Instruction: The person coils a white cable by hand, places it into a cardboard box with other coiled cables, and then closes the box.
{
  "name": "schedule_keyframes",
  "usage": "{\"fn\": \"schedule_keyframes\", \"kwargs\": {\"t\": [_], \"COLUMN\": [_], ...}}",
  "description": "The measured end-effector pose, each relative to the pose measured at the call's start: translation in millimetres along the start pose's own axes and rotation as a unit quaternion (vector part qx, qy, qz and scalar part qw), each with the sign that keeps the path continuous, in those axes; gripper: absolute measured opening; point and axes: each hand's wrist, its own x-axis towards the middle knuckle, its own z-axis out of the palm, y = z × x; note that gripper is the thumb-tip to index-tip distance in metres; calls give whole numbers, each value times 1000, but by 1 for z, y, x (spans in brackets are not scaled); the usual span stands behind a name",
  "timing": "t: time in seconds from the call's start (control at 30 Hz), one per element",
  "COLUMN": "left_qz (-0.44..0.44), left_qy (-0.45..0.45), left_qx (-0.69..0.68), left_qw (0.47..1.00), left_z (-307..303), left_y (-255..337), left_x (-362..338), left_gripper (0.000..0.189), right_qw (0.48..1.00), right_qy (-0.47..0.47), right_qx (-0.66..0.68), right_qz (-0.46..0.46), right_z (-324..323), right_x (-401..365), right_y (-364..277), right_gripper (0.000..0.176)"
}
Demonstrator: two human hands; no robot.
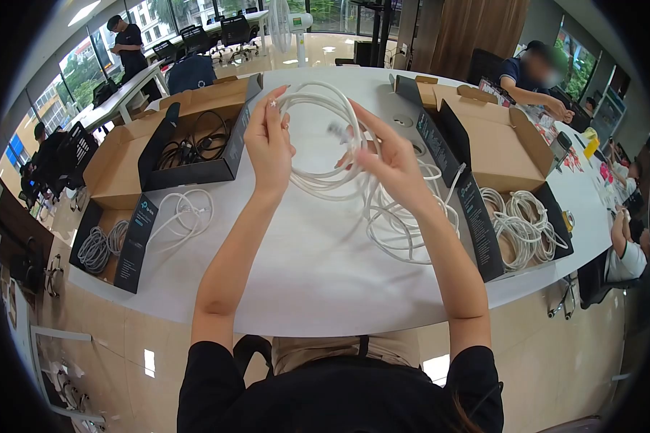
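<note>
A white network cable [323, 189], wound into a loose coil, is held up between my two hands above the table. My left hand [269, 144] is closed around the coil's left side. At its right side, my right hand [391, 160] grips the loops, and a blurred cable end with a plug [337, 131] shows beside its fingers. Below my right hand, a loose tangle of white cable [401, 234] lies on the white table [296, 281]. Another loose white cable [188, 220] rests on the left part of the table.
Open boxes stand on both sides: one with black cables [195, 148], one with grey coils [102, 245], one with white coils [521, 229]. Another open box [419, 90] stands at the back right. A person [531, 79] sits at the table's far right; a fan [301, 25] stands behind.
</note>
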Motion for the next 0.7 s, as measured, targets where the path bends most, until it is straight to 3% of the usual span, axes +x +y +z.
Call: {"fn": "schedule_keyframes", "kwargs": {"t": [0.17,0.37,0.43,0.53,0.63,0.7], "left_qz": [38,84,136,140,-26,-191], "left_qy": [-22,-89,-110,-184,-323,-412], "left_qx": [51,110,170,284,213,135], "left_qw": [998,986,970,931,922,881], "left_z": [12,17,13,2,-5,-13], "left_y": [-6,-3,-1,17,31,45], "left_x": [-14,-23,-17,-10,-6,-4], "left_gripper": [29,30,34,51,67,71], "right_qw": [992,972,971,971,963,950], "right_qy": [113,190,182,126,42,-17], "right_qx": [-56,-138,-158,-202,-263,-298], "right_qz": [16,2,6,21,-37,-90], "right_z": [-4,-9,-14,-16,-14,-11], "right_x": [2,1,2,1,1,0], "right_y": [6,0,-1,-8,-12,-10], "right_gripper": [29,25,23,22,20,19]}}
